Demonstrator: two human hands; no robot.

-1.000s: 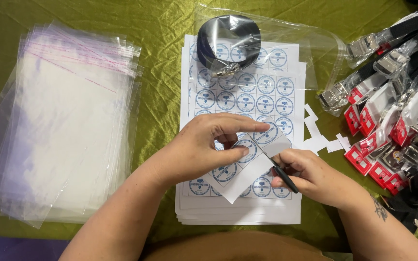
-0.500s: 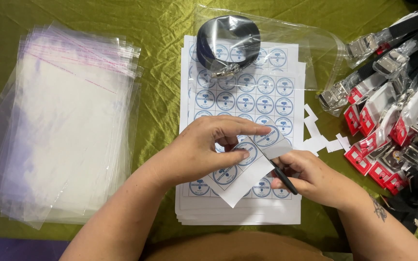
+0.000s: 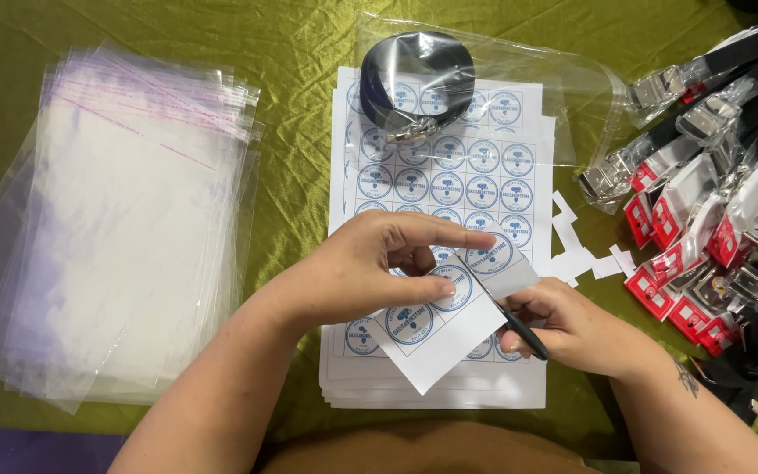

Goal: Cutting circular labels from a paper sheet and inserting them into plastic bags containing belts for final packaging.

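Scissors advance along the small white strip of round blue stickers (image 3: 436, 329)

The left hand (image 3: 370, 272) still pinches the strip, fingers shifted slightly; the right hand (image 3: 572, 329) grips black scissors (image 3: 519, 326), blade now deeper under the strip.

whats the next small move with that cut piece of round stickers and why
Probably peel off one round blue-and-white sticker. The left hand pinches the small white cut sticker strip at that sticker, while the right hand, gripping a thin black tool, steadies the strip's edge above the stack of sticker sheets.
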